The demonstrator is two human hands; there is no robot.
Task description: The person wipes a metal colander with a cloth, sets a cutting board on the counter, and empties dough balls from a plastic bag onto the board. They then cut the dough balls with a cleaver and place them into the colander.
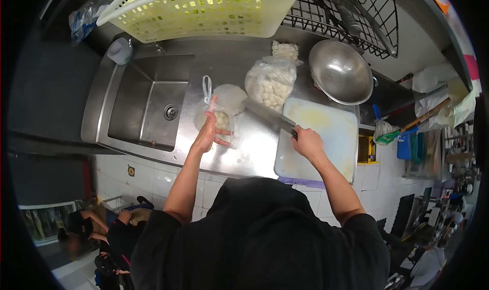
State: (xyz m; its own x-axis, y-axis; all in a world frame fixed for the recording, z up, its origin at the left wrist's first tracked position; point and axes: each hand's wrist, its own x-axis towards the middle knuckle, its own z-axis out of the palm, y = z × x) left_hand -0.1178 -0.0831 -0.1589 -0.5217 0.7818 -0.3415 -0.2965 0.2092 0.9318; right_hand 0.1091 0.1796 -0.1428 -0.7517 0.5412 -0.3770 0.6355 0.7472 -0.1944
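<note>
My right hand is closed round the handle of a broad-bladed kitchen knife, its blade pointing left over the steel counter. My left hand has its fingers spread, at a small clear plastic bag with pale, roundish pieces inside; whether the fingers touch it I cannot tell. A white loop stands up from the plastic there. Behind the blade tip lies a round, greyish translucent thing. A larger clear bag of whitish balls sits beyond the knife. Under my right hand is a white cutting board.
A steel sink lies left. At the back stand a white basket with leafy greens, a small bag of pale pieces, a steel colander and a black wire rack. Another person is at lower left.
</note>
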